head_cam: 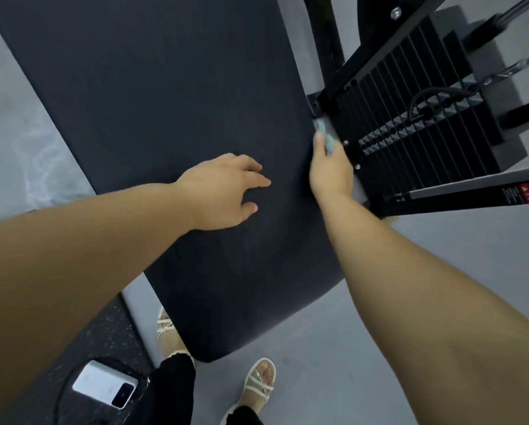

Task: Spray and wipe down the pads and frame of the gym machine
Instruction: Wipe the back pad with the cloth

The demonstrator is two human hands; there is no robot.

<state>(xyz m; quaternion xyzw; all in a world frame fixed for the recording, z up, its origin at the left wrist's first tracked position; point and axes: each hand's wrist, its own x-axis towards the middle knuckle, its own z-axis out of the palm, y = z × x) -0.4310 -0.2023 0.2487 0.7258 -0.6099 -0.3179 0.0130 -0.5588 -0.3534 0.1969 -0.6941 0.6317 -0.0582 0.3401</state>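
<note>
You're working in dim, flat, bluish light with only soft shadows; the dark pad under your left fingers shows almost no texture. The cloth in your right fingers is smeared soft, and beyond them the weight stack blurs and straight bars bow.

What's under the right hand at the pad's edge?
A pale green cloth shows under the fingers of the right hand, on the grey frame plate. Anything beneath the palm is covered.
</note>
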